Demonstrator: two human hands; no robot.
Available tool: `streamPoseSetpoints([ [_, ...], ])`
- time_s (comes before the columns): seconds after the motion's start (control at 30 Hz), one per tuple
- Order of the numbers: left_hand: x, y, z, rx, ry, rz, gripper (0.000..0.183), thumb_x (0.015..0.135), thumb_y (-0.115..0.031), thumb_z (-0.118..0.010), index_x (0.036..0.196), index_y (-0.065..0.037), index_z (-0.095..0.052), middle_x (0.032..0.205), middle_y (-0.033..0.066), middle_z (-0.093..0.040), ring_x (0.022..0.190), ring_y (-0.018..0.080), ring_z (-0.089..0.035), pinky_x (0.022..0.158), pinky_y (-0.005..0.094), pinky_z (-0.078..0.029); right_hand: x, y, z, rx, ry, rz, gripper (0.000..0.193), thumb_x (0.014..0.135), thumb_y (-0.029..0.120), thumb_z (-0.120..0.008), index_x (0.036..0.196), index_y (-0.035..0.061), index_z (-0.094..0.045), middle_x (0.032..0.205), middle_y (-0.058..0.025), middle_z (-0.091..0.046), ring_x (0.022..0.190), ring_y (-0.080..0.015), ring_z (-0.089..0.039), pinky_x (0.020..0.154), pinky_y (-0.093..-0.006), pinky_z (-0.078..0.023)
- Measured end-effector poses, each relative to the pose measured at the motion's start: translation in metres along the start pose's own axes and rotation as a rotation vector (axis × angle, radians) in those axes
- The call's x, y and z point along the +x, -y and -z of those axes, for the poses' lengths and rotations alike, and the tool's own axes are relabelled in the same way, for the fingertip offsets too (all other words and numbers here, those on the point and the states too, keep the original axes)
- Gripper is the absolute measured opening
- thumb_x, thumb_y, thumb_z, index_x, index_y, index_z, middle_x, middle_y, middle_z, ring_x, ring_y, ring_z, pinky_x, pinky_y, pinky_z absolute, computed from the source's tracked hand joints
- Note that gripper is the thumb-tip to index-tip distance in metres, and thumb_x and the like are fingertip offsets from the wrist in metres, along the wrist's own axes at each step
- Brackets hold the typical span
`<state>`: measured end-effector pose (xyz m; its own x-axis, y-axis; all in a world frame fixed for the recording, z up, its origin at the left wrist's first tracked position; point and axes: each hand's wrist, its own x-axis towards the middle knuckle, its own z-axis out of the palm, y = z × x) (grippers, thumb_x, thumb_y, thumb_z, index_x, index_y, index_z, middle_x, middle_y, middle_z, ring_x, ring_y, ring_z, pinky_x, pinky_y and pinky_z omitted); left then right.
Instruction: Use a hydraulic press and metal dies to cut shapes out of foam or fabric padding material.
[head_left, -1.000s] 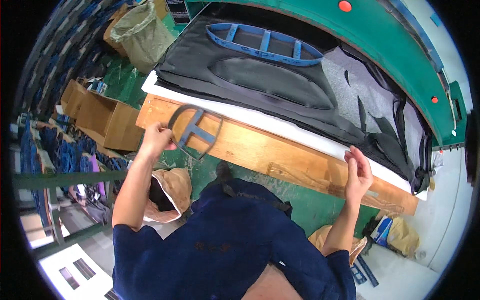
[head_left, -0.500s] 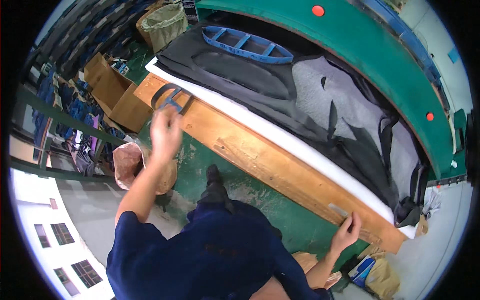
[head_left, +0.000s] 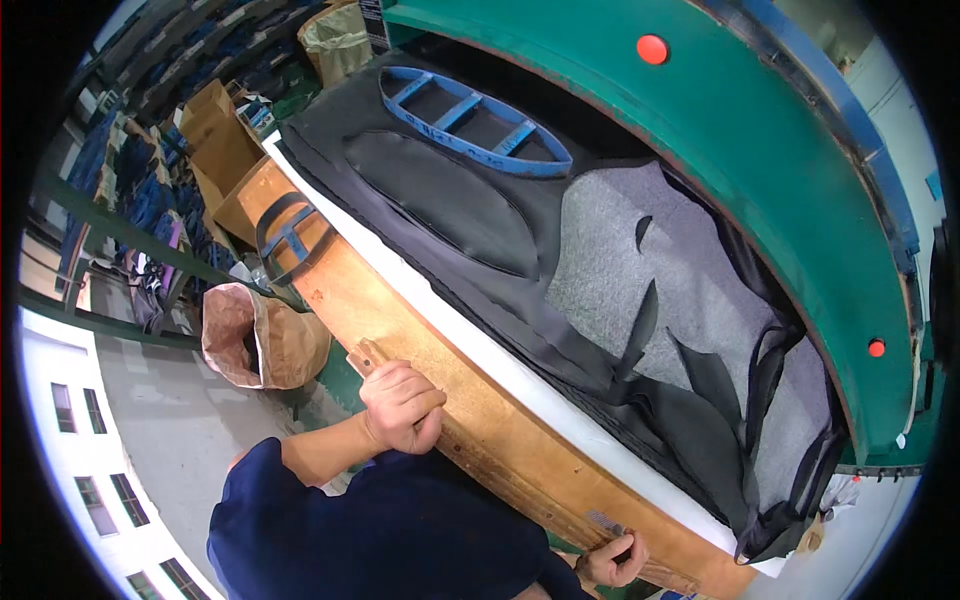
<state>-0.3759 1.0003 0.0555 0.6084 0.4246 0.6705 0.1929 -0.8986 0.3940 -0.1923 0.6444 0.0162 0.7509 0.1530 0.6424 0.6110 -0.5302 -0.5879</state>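
My left hand (head_left: 403,405) is closed in a fist over a raised wooden strip along the near edge of a long wooden board (head_left: 500,425). Farther right, my right hand (head_left: 613,560) has its fingers curled on the same near edge. On the board's far left end lies a small dark-blue cutting die (head_left: 291,241), a curved band with crossbars, apart from both hands. Beyond the board, a white slab (head_left: 545,398) carries layered black sheet material. A long blue boat-shaped cutting die (head_left: 458,108) rests on that material, near an oval cut outline (head_left: 440,205).
A green machine beam (head_left: 600,60) with red buttons arches over the far side. Grey fabric with cut holes (head_left: 610,230) lies at right. A brown paper sack (head_left: 290,340) and a cardboard box (head_left: 215,140) stand at left, beside racks of stacked dark pieces.
My left hand has left the small cutting die and moved right and nearer, onto the board's edge strip. My body leans closer. The view has shifted; the small die stays on the board.
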Motion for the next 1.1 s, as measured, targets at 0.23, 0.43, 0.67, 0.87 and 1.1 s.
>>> streamPoseSetpoints([
  [0.23,-0.005,0.013,-0.007,-0.017,-0.114,-0.064,0.014,0.062,-0.007,-0.064,0.075,-0.007,-0.067,0.068,0.0051,-0.061,0.06,0.023,-0.061,0.064,0.0355,-0.051,-0.004,0.004,-0.012,-0.033,-0.064,0.036,0.011,0.095,0.001,-0.06,0.101,-0.0056,-0.065,0.087,-0.0106,-0.064,0.078,-0.0176,-0.059,0.072,-0.0283,-0.049],
  [0.43,-0.017,0.02,-0.006,-0.045,-0.239,-0.156,0.011,0.064,-0.008,-0.065,0.074,-0.006,-0.067,0.069,0.0074,-0.062,0.061,0.0249,-0.062,0.061,0.0357,-0.05,-0.01,0.016,-0.018,-0.06,-0.128,0.084,0.007,0.092,0.003,-0.065,0.091,-0.0036,-0.067,0.079,-0.008,-0.065,0.067,-0.0144,-0.056,0.061,-0.0271,-0.047],
  [0.67,-0.024,0.028,-0.007,-0.027,-0.233,-0.193,0.008,0.067,-0.009,-0.066,0.062,-0.007,-0.061,0.065,0.0101,-0.059,0.059,0.0282,-0.059,0.059,0.0388,-0.048,-0.014,0.021,-0.024,-0.154,-0.202,0.204,0.003,0.085,0.005,-0.068,0.083,0.0037,-0.069,0.073,-0.0111,-0.065,0.062,-0.0268,-0.061,0.055,-0.0361,-0.047],
  [0.87,-0.032,0.029,-0.012,-0.099,-0.16,-0.086,0.021,0.076,-0.017,-0.069,0.061,-0.005,-0.061,0.066,0.0124,-0.061,0.069,0.0322,-0.061,0.075,0.0437,-0.048,-0.029,0.022,-0.01,-0.21,-0.056,0.247,0.003,0.085,0.008,-0.068,0.087,0.0052,-0.069,0.079,-0.0111,-0.067,0.073,-0.03,-0.063,0.07,-0.0409,-0.05],
  [1.1,-0.035,0.042,-0.013,-0.099,-0.149,-0.101,0.014,0.074,-0.015,-0.07,0.066,-0.004,-0.065,0.07,0.0126,-0.064,0.071,0.0324,-0.062,0.074,0.0435,-0.047,-0.036,0.029,-0.012,-0.092,0.064,0.155,0.007,0.088,0.008,-0.068,0.093,0.0042,-0.07,0.086,-0.0115,-0.068,0.083,-0.029,-0.063,0.08,-0.0386,-0.048],
])
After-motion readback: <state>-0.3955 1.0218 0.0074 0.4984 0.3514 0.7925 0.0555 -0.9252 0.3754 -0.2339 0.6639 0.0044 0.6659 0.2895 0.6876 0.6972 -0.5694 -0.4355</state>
